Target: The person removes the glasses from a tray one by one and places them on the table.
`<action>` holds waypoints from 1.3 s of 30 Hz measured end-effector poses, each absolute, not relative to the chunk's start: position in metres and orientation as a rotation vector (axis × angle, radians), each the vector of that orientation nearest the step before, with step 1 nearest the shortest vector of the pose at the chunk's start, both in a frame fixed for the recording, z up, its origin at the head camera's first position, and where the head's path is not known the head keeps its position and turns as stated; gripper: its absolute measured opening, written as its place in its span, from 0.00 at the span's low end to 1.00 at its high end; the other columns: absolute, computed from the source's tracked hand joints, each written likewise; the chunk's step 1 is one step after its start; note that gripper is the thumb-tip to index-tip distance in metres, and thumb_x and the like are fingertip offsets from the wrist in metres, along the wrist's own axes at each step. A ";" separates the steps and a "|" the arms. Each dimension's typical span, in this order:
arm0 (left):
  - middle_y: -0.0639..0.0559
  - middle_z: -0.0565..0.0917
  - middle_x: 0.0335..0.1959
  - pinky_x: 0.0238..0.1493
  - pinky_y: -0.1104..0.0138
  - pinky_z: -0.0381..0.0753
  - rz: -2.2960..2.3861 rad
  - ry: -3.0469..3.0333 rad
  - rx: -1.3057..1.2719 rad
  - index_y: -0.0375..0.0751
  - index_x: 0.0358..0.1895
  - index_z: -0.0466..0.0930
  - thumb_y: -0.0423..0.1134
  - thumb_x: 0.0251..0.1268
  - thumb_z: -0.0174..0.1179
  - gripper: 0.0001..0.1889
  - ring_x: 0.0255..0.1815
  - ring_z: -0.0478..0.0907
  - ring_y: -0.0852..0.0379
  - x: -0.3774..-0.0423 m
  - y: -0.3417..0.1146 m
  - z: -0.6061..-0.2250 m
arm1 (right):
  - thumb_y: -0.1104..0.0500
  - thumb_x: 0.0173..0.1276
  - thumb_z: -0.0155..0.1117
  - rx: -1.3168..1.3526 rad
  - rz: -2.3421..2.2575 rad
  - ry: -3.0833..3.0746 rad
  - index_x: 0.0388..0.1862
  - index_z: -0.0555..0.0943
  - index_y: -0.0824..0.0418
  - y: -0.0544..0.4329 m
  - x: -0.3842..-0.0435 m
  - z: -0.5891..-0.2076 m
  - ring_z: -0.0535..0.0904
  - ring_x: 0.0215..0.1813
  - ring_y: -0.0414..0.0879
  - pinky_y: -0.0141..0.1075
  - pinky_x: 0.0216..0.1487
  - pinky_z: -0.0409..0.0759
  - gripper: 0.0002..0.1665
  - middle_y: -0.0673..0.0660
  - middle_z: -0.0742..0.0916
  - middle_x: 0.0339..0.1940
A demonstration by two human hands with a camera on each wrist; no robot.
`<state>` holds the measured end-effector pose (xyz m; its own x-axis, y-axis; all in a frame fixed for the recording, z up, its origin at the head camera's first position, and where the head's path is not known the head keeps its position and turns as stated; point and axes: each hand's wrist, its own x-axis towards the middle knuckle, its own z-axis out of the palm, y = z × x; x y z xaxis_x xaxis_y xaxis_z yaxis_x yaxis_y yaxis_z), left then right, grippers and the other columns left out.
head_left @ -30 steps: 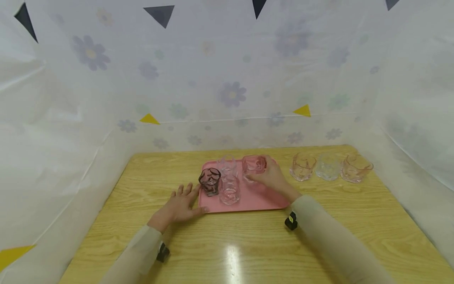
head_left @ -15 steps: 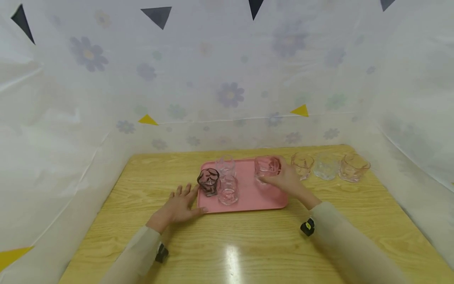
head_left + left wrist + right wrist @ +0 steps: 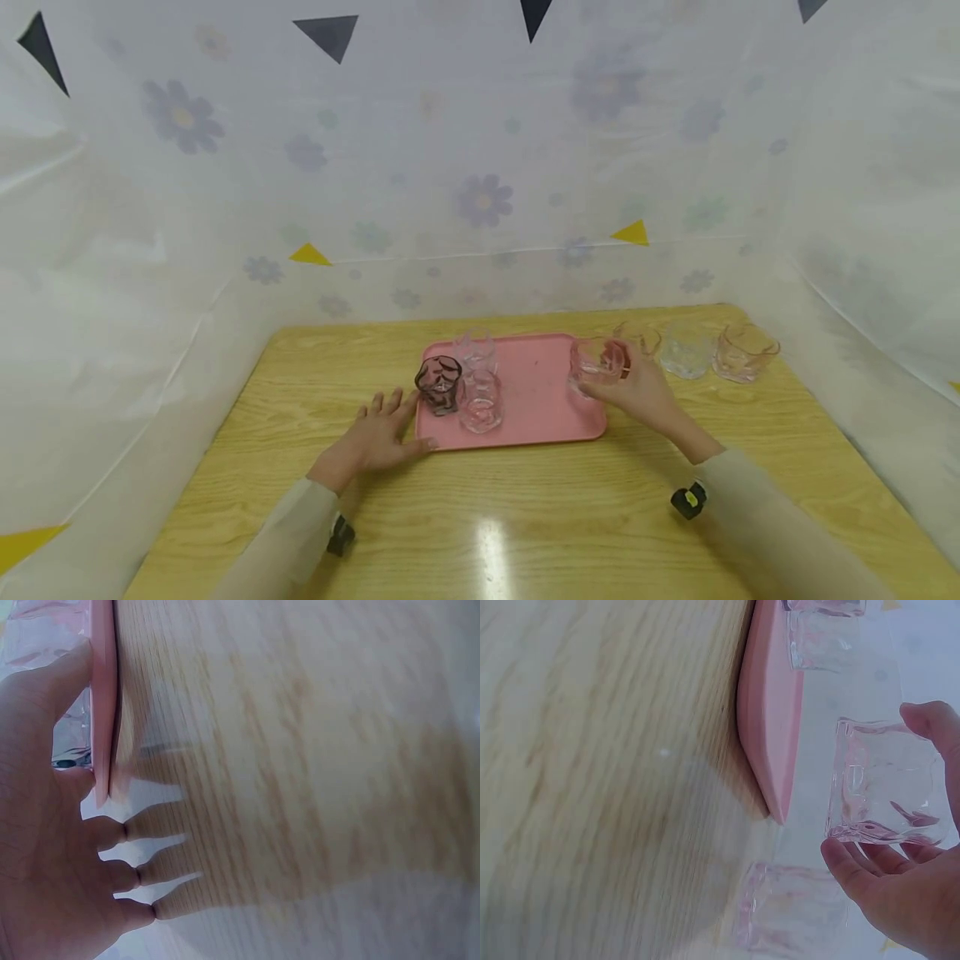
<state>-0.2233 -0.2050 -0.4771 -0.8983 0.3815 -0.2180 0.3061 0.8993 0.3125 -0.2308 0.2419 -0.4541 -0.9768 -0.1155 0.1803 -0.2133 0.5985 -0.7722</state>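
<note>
My right hand (image 3: 647, 396) grips a pale pink glass (image 3: 595, 360) between thumb and fingers, over the right end of a pink tray (image 3: 536, 421). The right wrist view shows this glass (image 3: 889, 780) raised off the tray, the fingertips on one side and the thumb on the other. My left hand (image 3: 371, 437) lies spread at the tray's left edge, its thumb on the rim and the other fingers out over the table. At the tray's left end stand a dark purple glass (image 3: 439, 385), a clear pinkish glass (image 3: 481, 402) and another clear glass (image 3: 476, 348) behind.
To the right of the tray, three glasses stand in a row on the wooden table (image 3: 420, 517): a pinkish one (image 3: 643, 336) partly behind my right hand, a clear one (image 3: 686, 354) and an amber-pink one (image 3: 745, 353). A white flowered curtain (image 3: 420, 200) surrounds the table.
My right hand has carried the pink glass rightward, from the tray's back middle to its right end. The left hand has stayed at the tray's left edge.
</note>
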 end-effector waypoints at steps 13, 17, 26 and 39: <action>0.28 0.50 0.86 0.79 0.25 0.43 0.404 2.794 0.516 0.45 0.88 0.46 0.73 0.72 0.53 0.52 0.84 0.40 0.20 -0.222 -0.206 -0.477 | 0.44 0.67 0.78 0.168 1.298 -2.717 0.81 0.61 0.65 0.287 -0.207 -0.448 0.77 0.65 0.63 0.51 0.56 0.81 0.55 0.69 0.79 0.66; 0.29 0.49 0.86 0.79 0.25 0.43 0.406 2.792 0.517 0.45 0.88 0.46 0.73 0.72 0.53 0.52 0.84 0.40 0.20 -0.222 -0.206 -0.477 | 0.45 0.68 0.77 0.130 1.291 -2.716 0.81 0.60 0.66 0.304 -0.200 -0.449 0.74 0.69 0.64 0.40 0.56 0.80 0.54 0.70 0.77 0.68; 0.29 0.49 0.86 0.79 0.26 0.43 0.403 2.797 0.520 0.46 0.88 0.46 0.73 0.72 0.53 0.53 0.84 0.40 0.20 -0.222 -0.206 -0.478 | 0.46 0.67 0.78 0.055 1.222 -2.670 0.80 0.61 0.71 0.336 -0.192 -0.457 0.73 0.66 0.65 0.16 0.43 0.69 0.55 0.73 0.77 0.67; 0.30 0.48 0.86 0.79 0.26 0.42 0.419 2.791 0.514 0.46 0.88 0.46 0.73 0.72 0.54 0.52 0.85 0.40 0.21 -0.222 -0.206 -0.478 | 0.42 0.68 0.76 -0.125 1.067 -2.705 0.79 0.60 0.69 0.376 -0.183 -0.467 0.72 0.42 0.38 0.26 0.33 0.73 0.55 0.70 0.77 0.59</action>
<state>-0.2222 -0.2062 -0.4781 -0.9000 0.3816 -0.2106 0.3030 0.8951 0.3272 -0.1828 0.3760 -0.4670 -0.9697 0.1627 0.1821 -0.0054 0.7313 -0.6820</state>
